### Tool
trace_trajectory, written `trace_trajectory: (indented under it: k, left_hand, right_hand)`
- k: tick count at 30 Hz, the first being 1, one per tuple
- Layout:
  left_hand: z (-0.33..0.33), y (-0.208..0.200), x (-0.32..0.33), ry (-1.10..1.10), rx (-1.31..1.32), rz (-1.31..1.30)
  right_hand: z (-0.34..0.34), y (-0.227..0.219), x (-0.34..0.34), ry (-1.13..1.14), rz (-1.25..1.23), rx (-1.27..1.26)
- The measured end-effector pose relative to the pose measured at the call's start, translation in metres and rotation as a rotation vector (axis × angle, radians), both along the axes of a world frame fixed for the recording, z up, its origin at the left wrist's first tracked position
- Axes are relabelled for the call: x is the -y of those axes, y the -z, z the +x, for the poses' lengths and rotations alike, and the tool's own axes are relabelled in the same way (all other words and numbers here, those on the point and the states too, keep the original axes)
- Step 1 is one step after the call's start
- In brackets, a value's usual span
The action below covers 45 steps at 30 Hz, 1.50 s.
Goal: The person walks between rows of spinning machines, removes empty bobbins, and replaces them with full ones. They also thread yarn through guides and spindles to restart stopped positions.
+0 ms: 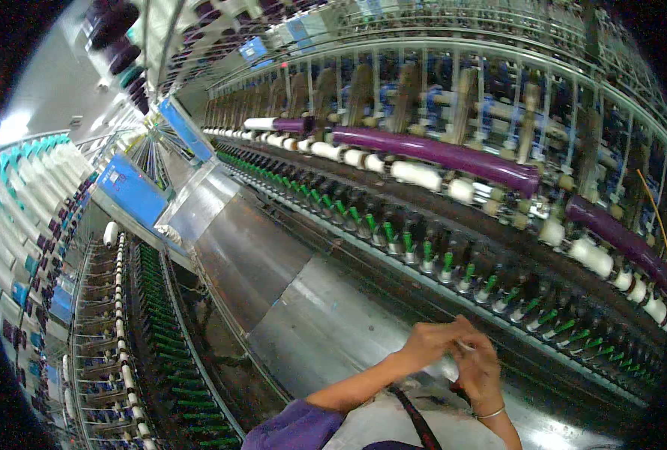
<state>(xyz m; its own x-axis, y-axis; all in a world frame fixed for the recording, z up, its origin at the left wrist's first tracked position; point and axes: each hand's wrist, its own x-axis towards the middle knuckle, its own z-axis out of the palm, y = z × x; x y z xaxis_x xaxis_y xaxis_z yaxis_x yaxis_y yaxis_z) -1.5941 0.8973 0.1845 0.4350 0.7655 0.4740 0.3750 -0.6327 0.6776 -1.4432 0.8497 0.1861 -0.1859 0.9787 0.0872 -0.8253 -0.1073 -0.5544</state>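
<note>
My left hand (pixel 429 342) and my right hand (pixel 480 369) meet in front of my body, fingertips touching. Both have their fingers bent and pressed together. A small white bit (pixel 465 346) shows between the fingers of my right hand; its kind is too small to tell. What my left fingers pinch, if anything, is hidden. The hands are above the walkway, just short of a spinning frame's row of green spindles (pixel 427 253), and appear apart from it. Over the spindles run white rollers (pixel 416 175) and a long purple roller (pixel 442 154).
A metal floor walkway (pixel 273 304) runs away between two spinning frames. The left frame carries another row of green spindles (pixel 170 352). Blue cabinets (pixel 129 189) stand at the far end. A thin orange rod (pixel 657 217) rises at the far right. White bobbins (pixel 30 202) hang at left.
</note>
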Motion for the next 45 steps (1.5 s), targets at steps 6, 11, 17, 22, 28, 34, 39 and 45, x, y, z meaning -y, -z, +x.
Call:
trace_trajectory:
  k: [6, 11, 17, 22, 28, 34, 39, 45]
  left_hand:
    - [-0.187, 0.091, 0.053, -0.399, 0.148, -0.471]
    - [-0.307, 0.213, 0.141, 0.459, -0.815, -0.637]
    - [-0.353, 0.314, 0.170, 0.322, 0.154, -1.335]
    - [-0.424, 0.227, 0.083, 0.276, -0.193, -1.554]
    - [-0.509, 0.106, -0.130, -0.038, -0.133, -0.512]
    - [-0.566, -0.024, -0.350, -0.284, -0.241, 0.279]
    - [-0.622, -0.112, -0.505, -0.413, -0.539, 0.809]
    - [-0.613, -0.145, -0.570, -0.226, -0.767, 0.779]
  right_hand:
    - [-0.142, 0.037, -0.002, -0.417, -0.007, 0.380]
    - [-0.127, 0.150, 0.020, -0.430, 0.259, 1.478]
    - [-0.094, 0.235, 0.085, -0.534, 0.237, 1.677]
    - [-0.137, 0.242, 0.023, -0.685, 0.220, 1.743]
    - [-0.209, 0.217, -0.056, -0.822, 0.179, 1.765]
    - [-0.291, 0.183, -0.066, -0.681, 0.057, 2.093]
    - [-0.351, 0.190, -0.019, -0.801, -0.133, 1.790]
    - [-0.446, 0.214, 0.101, -0.583, -0.552, 1.279]
